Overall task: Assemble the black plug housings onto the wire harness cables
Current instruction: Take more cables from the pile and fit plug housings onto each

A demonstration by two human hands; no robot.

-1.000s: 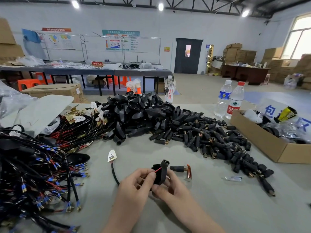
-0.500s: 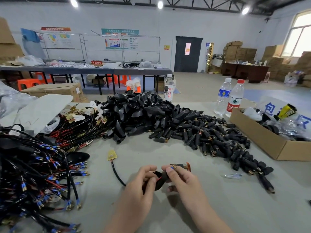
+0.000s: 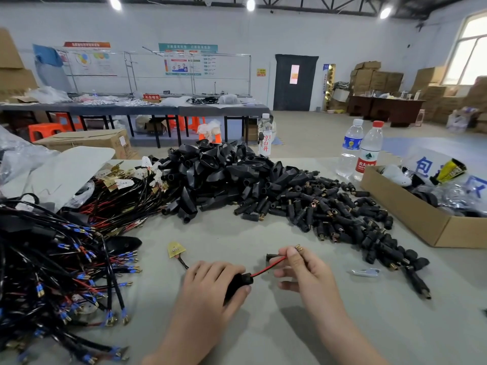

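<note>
- Left hand (image 3: 210,283) curls round a smooth black housing (image 3: 238,281), held low over the matte grey table (image 3: 263,325).
- Right hand (image 3: 308,270) pinches a thin red wire (image 3: 268,267) that leaves the housing's mouth; a brass terminal (image 3: 298,247) shows above the fingertips.
- A yellow tag (image 3: 176,250) lies left of the hands.
- A heap (image 3: 224,175) of glossy tapered shells sits behind, with stubby cylindrical plugs (image 3: 342,214) to its right.
</note>
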